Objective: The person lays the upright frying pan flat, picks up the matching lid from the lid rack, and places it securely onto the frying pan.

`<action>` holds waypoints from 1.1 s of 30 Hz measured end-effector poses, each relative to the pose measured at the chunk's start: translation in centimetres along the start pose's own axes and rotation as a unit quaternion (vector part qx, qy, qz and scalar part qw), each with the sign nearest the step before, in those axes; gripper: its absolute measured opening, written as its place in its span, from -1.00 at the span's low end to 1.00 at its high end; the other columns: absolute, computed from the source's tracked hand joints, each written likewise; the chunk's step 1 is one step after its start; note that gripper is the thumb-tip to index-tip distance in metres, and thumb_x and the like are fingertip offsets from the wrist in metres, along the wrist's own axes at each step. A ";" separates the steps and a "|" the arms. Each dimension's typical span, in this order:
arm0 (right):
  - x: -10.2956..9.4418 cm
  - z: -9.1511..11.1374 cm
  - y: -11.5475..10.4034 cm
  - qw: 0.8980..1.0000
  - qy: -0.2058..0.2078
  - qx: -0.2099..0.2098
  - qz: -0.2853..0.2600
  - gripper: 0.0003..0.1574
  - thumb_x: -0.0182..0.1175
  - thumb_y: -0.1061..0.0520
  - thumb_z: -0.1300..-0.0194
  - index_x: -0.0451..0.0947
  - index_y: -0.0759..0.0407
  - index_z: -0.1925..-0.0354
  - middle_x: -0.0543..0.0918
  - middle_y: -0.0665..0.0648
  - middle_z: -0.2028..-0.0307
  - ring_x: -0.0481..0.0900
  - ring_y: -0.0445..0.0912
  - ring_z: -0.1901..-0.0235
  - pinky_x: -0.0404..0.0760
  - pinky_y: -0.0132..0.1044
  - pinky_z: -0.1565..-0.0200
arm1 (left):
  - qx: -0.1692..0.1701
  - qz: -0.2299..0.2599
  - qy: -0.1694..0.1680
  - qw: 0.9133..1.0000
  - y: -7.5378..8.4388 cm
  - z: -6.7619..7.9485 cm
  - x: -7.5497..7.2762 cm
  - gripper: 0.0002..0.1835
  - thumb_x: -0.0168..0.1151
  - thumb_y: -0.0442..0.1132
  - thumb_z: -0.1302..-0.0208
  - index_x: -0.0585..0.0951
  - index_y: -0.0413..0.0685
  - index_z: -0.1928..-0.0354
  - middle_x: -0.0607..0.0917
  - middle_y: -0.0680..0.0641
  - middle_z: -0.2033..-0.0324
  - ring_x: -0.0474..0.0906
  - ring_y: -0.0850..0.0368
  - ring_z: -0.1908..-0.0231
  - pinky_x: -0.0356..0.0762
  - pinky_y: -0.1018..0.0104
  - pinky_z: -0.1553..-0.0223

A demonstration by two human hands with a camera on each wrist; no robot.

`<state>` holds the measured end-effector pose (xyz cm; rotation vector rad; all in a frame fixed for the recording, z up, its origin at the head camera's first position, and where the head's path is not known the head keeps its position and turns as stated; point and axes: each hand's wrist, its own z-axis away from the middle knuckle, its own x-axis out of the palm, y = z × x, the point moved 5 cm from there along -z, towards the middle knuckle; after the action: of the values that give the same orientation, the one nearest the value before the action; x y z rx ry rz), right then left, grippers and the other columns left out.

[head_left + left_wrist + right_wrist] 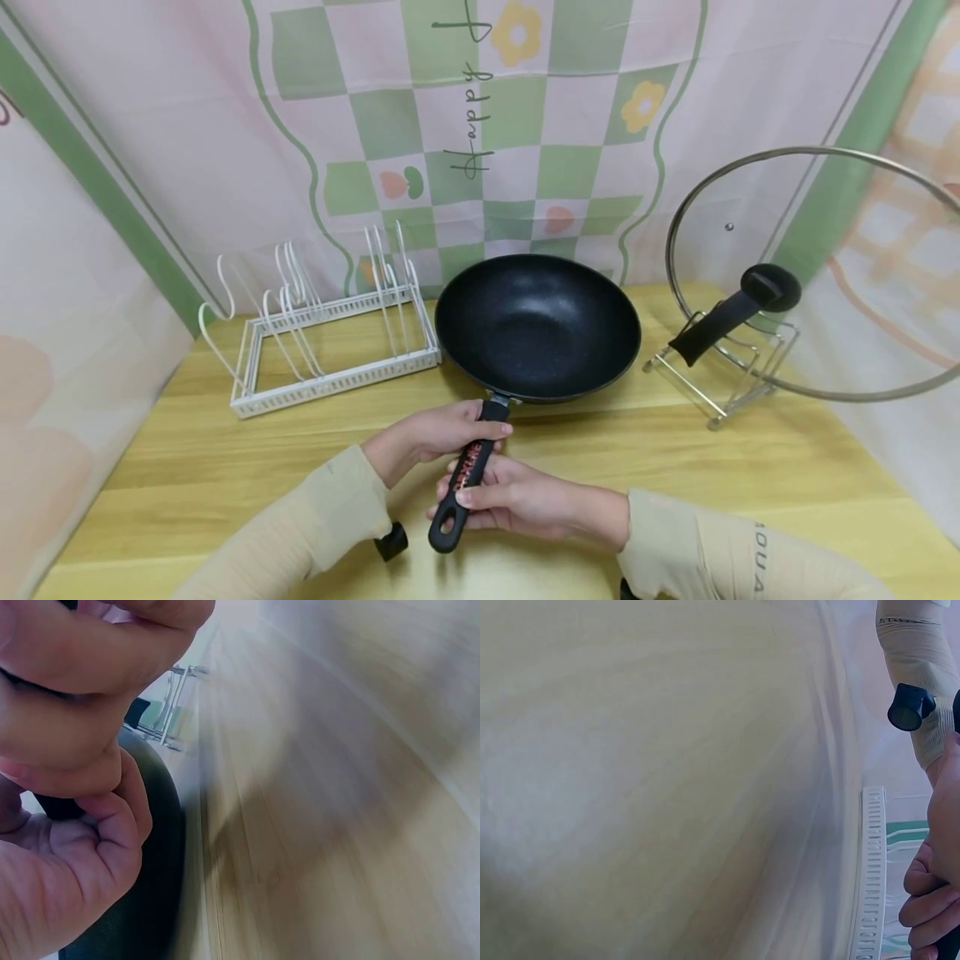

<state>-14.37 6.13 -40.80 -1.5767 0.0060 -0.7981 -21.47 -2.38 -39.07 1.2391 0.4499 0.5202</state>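
A black wok (536, 329) with a long black handle (471, 467) stands in the middle of the head view, its bowl tipped toward me. My left hand (442, 429) grips the handle close to the bowl, thumb laid across the top. Lower down, nearer the hanging loop, my right hand (525, 500) holds the same handle with its thumb on top and fingers beneath. Part of the wok's dark outer side (161, 862) shows in the left wrist view beside curled fingers. Only a bit of black handle (949, 943) appears at the right wrist view's edge.
Left of the wok is a white rack (337, 383) with several upright wire dividers. To the right, a glass lid (870, 392) with a black knob (772, 287) leans in a small metal stand (720, 408). A patterned curtain (480, 125) hangs behind the wooden table (225, 483).
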 end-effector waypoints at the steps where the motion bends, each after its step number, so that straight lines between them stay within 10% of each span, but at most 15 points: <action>1: 0.0 0.0 0.0 1.000 -0.001 0.000 0.000 -0.77 0.02 0.27 -0.54 0.37 0.23 -0.11 0.57 0.09 -0.06 0.61 -0.06 -0.15 0.45 -0.07 -0.31 | 0.000 0.001 0.001 1.000 0.0 0.0 0.0 -0.82 0.00 -0.31 -0.57 0.45 -0.15 0.30 0.51 0.06 0.51 0.43 0.24 0.44 0.42 0.43 0.33; 33: 0.0 0.4 -0.1 1.000 -0.002 0.008 -0.026 -0.61 -0.03 0.28 -0.57 0.15 0.38 -0.25 0.53 0.16 -0.14 0.61 -0.05 -0.12 0.50 -0.10 -0.26 | -0.013 0.044 0.121 0.992 -1.3 0.3 0.4 -0.78 0.16 -0.15 -0.50 0.50 -0.16 0.25 0.56 0.00 0.47 0.51 0.19 0.45 0.48 0.38 0.32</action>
<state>-14.18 6.47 -40.67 -1.5680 -0.0443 -0.8328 -20.80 -2.67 -40.27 1.1792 0.5924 0.7539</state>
